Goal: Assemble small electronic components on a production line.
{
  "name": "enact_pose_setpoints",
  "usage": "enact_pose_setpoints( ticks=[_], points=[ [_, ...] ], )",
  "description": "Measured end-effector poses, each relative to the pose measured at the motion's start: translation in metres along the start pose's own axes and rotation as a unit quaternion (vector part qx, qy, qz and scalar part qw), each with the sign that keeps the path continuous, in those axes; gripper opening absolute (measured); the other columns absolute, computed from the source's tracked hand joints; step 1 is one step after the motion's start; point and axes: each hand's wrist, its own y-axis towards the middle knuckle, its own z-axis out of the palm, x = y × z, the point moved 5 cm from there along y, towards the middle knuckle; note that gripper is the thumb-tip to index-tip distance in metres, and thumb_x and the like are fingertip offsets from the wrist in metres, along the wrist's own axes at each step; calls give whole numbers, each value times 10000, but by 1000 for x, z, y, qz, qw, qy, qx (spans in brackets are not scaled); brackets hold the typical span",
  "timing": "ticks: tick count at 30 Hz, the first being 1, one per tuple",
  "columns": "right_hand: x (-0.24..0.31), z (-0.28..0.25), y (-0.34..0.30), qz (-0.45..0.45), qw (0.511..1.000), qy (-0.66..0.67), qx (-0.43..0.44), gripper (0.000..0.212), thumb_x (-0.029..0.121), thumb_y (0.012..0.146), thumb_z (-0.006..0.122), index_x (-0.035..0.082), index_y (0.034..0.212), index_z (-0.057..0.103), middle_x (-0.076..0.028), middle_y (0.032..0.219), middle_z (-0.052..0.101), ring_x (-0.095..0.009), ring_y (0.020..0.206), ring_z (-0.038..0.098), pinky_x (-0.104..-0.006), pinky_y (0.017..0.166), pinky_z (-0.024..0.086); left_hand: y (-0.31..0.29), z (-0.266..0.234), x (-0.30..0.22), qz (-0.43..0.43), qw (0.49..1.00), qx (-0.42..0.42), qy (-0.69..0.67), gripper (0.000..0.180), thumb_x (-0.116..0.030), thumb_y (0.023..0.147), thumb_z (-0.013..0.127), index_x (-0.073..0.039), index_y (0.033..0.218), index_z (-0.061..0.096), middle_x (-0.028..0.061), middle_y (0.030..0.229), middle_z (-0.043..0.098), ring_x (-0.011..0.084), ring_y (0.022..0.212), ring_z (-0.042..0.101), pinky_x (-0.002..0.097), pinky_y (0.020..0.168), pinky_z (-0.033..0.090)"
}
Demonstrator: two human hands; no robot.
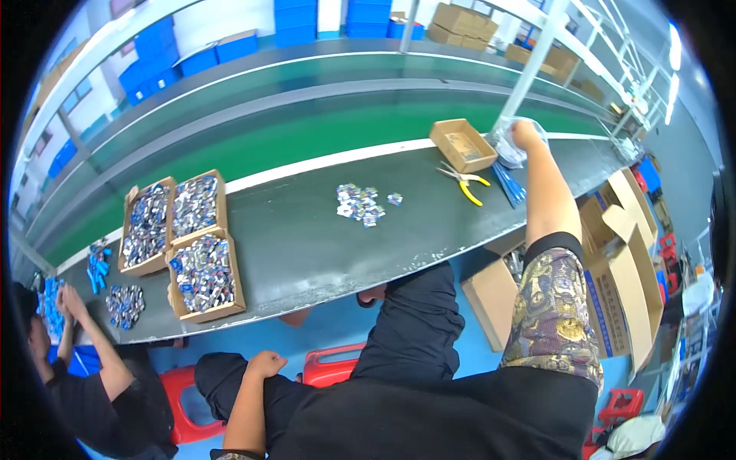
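Note:
My right arm stretches far out to the right, and my right hand [524, 135] is closed at a clear plastic bag [509, 152] beside the metal post; the bag partly hides behind it. Low over my left thigh, my left hand [266, 364] is curled shut, with nothing showing in it. Nearest the bag are a shallow open cardboard box [463, 146], yellow-handled pliers [466, 182] and a bundle of blue strips [509, 184]. A loose pile of small blue-and-white parts [359, 205] lies mid-bench, with one small cluster [395, 199] just apart from it.
Three cardboard boxes full of small parts [202, 274] stand on the bench [299, 261] at left. Beyond them a co-worker's hands [70, 303] are near blue pieces. A green conveyor [330, 126] runs behind; open cartons [625, 284] stand at right, a red stool [330, 366] below.

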Motion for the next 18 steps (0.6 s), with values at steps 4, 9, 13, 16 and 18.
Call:
enact_pose_setpoints(
  ticks=[4,9,13,16,18],
  points=[
    [5,14,5,14,999,-4,47,209,130,778,586,55,922,717,-197,999,684,-336,971,653,-419,853,507,-19,-2,-4,-7,999,-33,9,434,-530,786,621,-117,864,730,133,878,705,301,883,668,392,800,512],
    [13,19,9,24,987,-95,126,244,124,773,568,68,963,710,-175,1051,682,-315,1016,642,-397,868,503,-33,-6,-1,-23,999,-29,35,433,-526,792,627,-115,885,728,147,918,702,309,919,662,392,836,503],
    [33,22,8,17,993,-45,104,226,158,788,560,67,929,713,-180,1036,682,-330,1000,645,-406,863,504,-42,-7,9,-52,998,-30,27,425,-529,778,634,-132,897,731,147,953,702,322,951,654,392,858,499],
    [-8,30,11,55,993,-93,45,230,206,813,547,71,887,717,-186,1015,682,-351,974,649,-415,857,507,-31,-10,0,-32,999,-31,30,422,-525,776,634,-133,898,731,144,952,702,320,953,653,393,857,499],
    [1,28,14,31,990,-136,20,244,228,828,535,83,873,726,-187,992,686,-360,956,651,-420,848,511,-32,-9,-5,-27,999,-34,25,422,-522,776,633,-131,899,730,144,950,702,319,953,653,394,855,499]
  ],
)
